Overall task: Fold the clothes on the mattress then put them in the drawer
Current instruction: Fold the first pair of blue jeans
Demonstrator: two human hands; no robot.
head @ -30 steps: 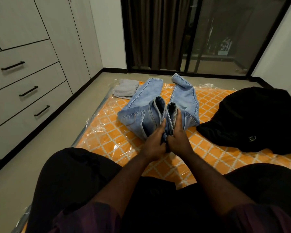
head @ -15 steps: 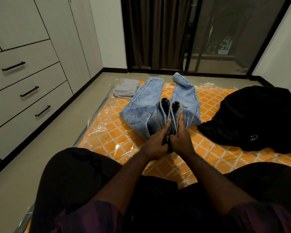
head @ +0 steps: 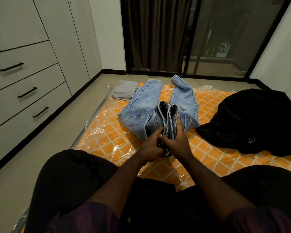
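No words are legible; the black garment (head: 252, 118) bears a small round emblem (head: 251, 140).

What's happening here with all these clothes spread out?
A person sits at an orange mattress folding light blue jeans. The left hand and right hand both hold the waistband, pinched together at the middle, with the legs lying apart. A folded grey garment lies at the far corner, a black garment lies unfolded on the right. The drawers are shut.

Jeans (head: 151, 105) lie on the mattress (head: 118, 138), drawers (head: 25, 91) left.
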